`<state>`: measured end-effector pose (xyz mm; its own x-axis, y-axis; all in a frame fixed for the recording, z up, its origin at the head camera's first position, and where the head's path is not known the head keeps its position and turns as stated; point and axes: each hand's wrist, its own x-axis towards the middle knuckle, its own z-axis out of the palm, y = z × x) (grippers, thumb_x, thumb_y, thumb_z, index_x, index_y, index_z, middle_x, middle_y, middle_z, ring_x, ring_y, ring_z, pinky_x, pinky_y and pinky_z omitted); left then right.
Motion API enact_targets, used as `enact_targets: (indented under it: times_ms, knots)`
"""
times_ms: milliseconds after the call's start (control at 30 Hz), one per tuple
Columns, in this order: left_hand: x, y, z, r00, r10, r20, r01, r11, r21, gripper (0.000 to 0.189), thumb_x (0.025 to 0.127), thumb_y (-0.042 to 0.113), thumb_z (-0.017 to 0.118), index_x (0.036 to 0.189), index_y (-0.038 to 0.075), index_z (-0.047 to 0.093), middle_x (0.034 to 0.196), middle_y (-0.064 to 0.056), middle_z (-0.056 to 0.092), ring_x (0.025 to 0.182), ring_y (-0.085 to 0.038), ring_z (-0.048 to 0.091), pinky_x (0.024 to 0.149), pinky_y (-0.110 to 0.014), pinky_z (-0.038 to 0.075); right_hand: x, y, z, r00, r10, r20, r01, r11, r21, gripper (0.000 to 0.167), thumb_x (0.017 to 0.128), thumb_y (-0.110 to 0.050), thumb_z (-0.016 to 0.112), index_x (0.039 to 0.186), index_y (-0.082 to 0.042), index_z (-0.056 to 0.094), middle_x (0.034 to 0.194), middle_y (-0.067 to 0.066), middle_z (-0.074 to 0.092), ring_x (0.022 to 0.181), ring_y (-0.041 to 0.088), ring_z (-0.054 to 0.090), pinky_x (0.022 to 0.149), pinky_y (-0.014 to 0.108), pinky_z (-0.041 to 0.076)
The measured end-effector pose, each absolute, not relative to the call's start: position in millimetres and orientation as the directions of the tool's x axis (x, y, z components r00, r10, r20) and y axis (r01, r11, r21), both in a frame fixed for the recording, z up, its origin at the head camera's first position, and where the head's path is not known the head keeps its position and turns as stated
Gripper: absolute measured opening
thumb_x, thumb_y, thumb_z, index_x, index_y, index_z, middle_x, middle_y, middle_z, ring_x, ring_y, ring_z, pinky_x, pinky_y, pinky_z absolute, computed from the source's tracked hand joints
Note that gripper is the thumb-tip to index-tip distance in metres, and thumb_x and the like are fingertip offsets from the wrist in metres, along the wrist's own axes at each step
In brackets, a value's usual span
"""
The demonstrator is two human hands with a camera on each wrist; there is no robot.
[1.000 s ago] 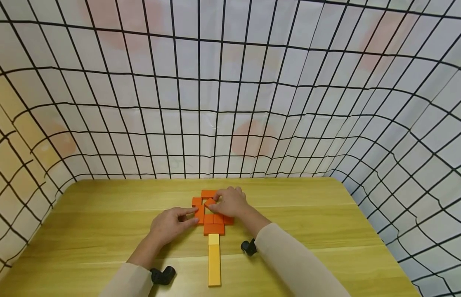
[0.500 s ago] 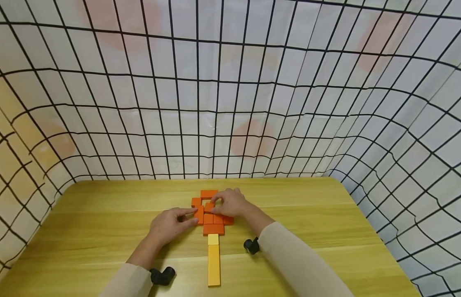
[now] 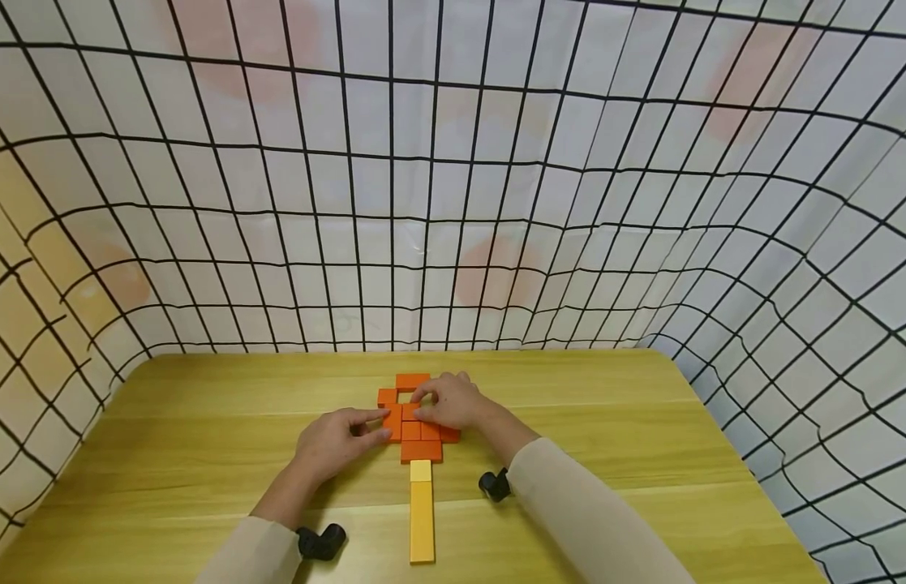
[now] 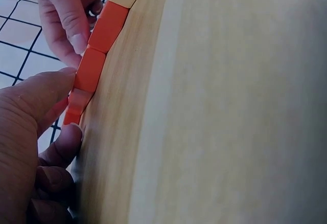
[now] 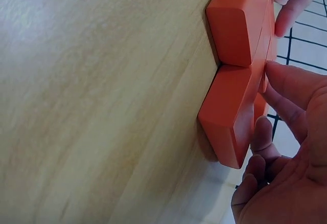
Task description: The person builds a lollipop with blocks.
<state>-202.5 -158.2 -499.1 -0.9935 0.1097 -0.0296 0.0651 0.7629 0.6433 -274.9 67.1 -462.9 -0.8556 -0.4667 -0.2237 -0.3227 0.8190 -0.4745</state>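
Flat orange blocks lie together on the wooden table in the head view. My right hand [image 3: 453, 401] pinches a small orange block [image 3: 410, 410] between thumb and index finger, set against its neighbours. My left hand [image 3: 332, 442] reaches in from the left, its thumb and index fingertips touching the outer edge of a longer orange block [image 3: 392, 426]. In the left wrist view, those fingertips lie at the side of the orange row [image 4: 92, 69]. The right wrist view has two orange blocks [image 5: 230, 27] at an angle to each other, beside my right fingers.
A yellow strip [image 3: 422, 523] with a pale yellow square [image 3: 420, 470] on its end runs toward me from the orange blocks. Another orange block [image 3: 412, 380] lies at the far end. Black wire mesh [image 3: 423, 219] stands around the table [image 3: 613, 454]. Black wrist cameras [image 3: 323, 542] hang below both sleeves.
My right hand has moved the small orange block toward me and turned it straight, down into the gap beside the longer block. The left hand has stayed in place.
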Motion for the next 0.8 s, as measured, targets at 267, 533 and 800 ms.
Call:
enact_targets:
  times_ms: [267, 533, 800]
  knots:
    - [-202, -158, -498, -0.994, 0.107, -0.032, 0.061, 0.758, 0.65, 0.04, 0.089, 0.051, 0.075, 0.127, 0.039, 0.072, 0.077, 0.008, 0.056, 0.067, -0.011, 0.048, 0.056, -0.029, 0.029, -276, 68, -463, -0.849, -0.48, -0.222, -0.329, 0.808, -0.489, 0.018, 0.095, -0.038, 0.071, 0.111, -0.029, 0.076, 0.098, 0.001, 0.059, 0.099, 0.024, 0.043, 0.084, 0.04, 0.035]
    - [-202, -159, -499, -0.994, 0.102, -0.03, 0.059, 0.761, 0.646, 0.041, 0.088, 0.051, 0.075, 0.127, 0.039, 0.072, 0.077, 0.008, 0.056, 0.068, -0.011, 0.048, 0.057, -0.029, 0.029, -276, 64, -462, -0.845, -0.5, -0.192, -0.361, 0.797, -0.484, 0.021, 0.096, -0.039, 0.07, 0.113, -0.027, 0.076, 0.103, 0.001, 0.066, 0.096, 0.022, 0.046, 0.083, 0.039, 0.037]
    - [-203, -158, -500, -0.994, 0.103, -0.022, 0.065, 0.768, 0.637, 0.04, 0.088, 0.052, 0.075, 0.126, 0.04, 0.072, 0.077, 0.009, 0.057, 0.071, -0.01, 0.05, 0.058, -0.03, 0.032, -281, 49, -462, -0.83, -0.547, -0.106, -0.447, 0.768, -0.458, 0.023, 0.099, -0.035, 0.067, 0.12, -0.027, 0.074, 0.104, -0.002, 0.072, 0.096, 0.018, 0.052, 0.086, 0.037, 0.037]
